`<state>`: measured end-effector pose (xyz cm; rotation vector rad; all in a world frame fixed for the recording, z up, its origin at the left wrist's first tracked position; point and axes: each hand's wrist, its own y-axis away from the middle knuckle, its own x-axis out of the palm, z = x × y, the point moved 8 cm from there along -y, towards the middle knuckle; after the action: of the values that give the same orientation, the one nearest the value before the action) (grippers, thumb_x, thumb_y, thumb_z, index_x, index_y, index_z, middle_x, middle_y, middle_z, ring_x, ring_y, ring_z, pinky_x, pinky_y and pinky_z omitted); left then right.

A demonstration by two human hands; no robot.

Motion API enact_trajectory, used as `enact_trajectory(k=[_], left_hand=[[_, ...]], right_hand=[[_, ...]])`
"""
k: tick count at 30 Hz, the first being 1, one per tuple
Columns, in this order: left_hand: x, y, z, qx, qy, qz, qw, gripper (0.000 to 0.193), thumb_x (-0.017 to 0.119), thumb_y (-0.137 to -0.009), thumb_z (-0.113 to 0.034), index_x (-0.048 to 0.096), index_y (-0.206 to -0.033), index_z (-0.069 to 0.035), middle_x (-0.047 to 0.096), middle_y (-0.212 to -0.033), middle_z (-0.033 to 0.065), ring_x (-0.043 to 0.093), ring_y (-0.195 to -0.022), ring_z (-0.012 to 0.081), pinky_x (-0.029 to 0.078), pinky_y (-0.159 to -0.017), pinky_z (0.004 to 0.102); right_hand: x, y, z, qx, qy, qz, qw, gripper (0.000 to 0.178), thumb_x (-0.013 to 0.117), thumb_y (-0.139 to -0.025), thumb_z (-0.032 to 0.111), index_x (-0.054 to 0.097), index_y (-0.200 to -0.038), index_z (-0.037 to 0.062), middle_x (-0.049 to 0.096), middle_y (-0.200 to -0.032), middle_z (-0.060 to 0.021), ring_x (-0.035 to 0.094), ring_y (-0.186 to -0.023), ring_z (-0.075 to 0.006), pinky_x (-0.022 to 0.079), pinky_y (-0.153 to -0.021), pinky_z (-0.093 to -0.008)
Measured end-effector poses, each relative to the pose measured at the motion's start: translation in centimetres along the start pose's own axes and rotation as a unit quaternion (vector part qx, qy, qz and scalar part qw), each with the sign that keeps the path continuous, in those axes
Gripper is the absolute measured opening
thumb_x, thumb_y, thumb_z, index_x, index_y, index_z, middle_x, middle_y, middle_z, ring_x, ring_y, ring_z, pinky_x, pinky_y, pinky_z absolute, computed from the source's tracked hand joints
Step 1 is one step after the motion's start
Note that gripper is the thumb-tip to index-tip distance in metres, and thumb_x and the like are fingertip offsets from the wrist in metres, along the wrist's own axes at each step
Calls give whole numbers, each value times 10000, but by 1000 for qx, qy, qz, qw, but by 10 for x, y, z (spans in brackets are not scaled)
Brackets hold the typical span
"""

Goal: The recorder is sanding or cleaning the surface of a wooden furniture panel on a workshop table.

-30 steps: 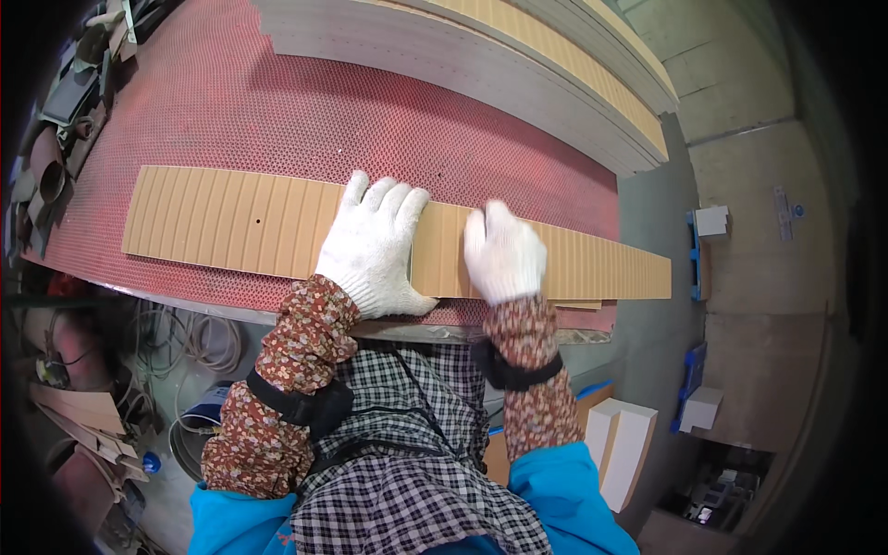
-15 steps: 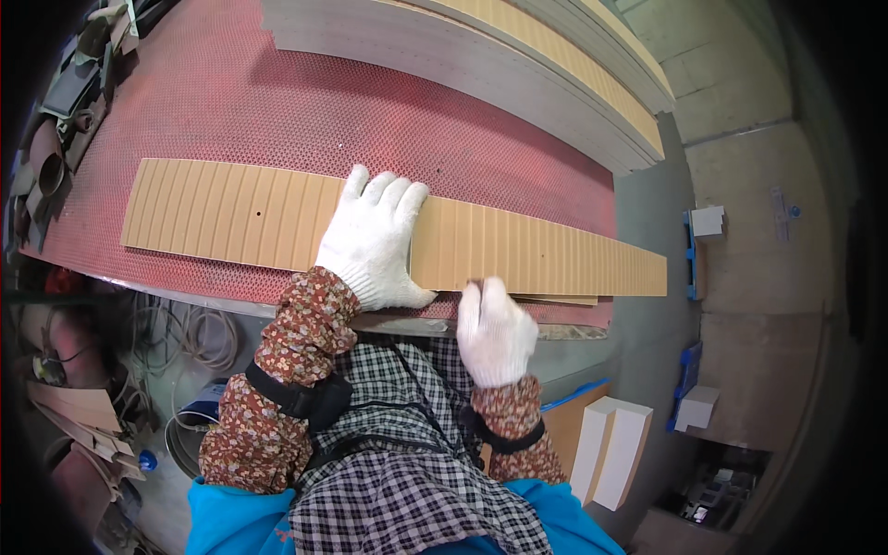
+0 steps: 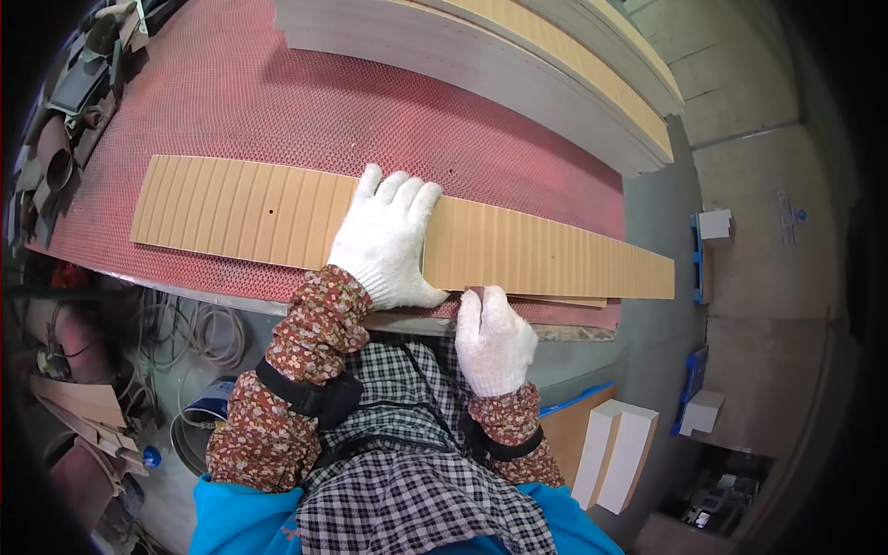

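Note:
A long tan board (image 3: 499, 242) with crosswise ridges and small dark holes lies across the red mat-covered table (image 3: 305, 111). My left hand (image 3: 387, 242), in a white knit glove, presses flat on the board's middle with its fingers spread and the thumb over the near edge. At that near edge, just right of the left thumb, my gloved right hand (image 3: 497, 340) is closed in a pinch on a small brown piece of what looks like sandpaper (image 3: 475, 290). Most of that piece is hidden by the fingers. A strip of another tan board (image 3: 583, 302) shows under the near edge.
Stacked long boards (image 3: 481, 65) stand along the table's far side. Dark curved scraps (image 3: 57, 153) crowd the far left. Coiled hose (image 3: 217, 335) and a bucket (image 3: 208, 402) are on the floor at left. White blocks (image 3: 618, 453) stand at lower right.
The view has shifted slightly. My right hand has moved a little left along the board's near edge, closer to my left thumb. My left hand stays pressed on the same part of the board.

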<state>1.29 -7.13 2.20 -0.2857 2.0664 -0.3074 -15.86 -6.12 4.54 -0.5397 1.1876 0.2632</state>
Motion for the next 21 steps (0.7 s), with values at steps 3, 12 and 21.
enact_trajectory(k=[3, 12, 21], left_hand=[[-1, -1, 3, -13, 12, 26, 1000, 1039, 873, -580, -543, 534, -1369, 42, 612, -1284, 212, 540, -1321, 372, 246, -1248, 561], [3, -1, 3, -12, -3, 35, 999, 1059, 886, -585, -551, 524, -1386, 40, 599, -1325, 221, 520, -1359, 384, 227, -1262, 584], [-4, 0, 1, -16, -16, 35, 999, 1048, 880, -573, -527, 517, -1387, 23, 602, -1313, 198, 531, -1337, 379, 253, -1252, 574]], right_hand=[[2, -3, 2, 9, 38, 30, 999, 161, 664, -1009, 212, 652, -913, 83, 732, -740, -139, 722, -613, -325, 569, -553, -434], [30, -79, -5, 8, 71, 72, 995, 276, 554, -1055, 303, 677, -975, 69, 737, -719, -151, 750, -673, -355, 602, -635, -490], [41, -120, -7, 50, 96, 134, 985, 369, 491, -1065, 364, 681, -1043, 48, 752, -837, -219, 755, -817, -410, 591, -802, -547]])
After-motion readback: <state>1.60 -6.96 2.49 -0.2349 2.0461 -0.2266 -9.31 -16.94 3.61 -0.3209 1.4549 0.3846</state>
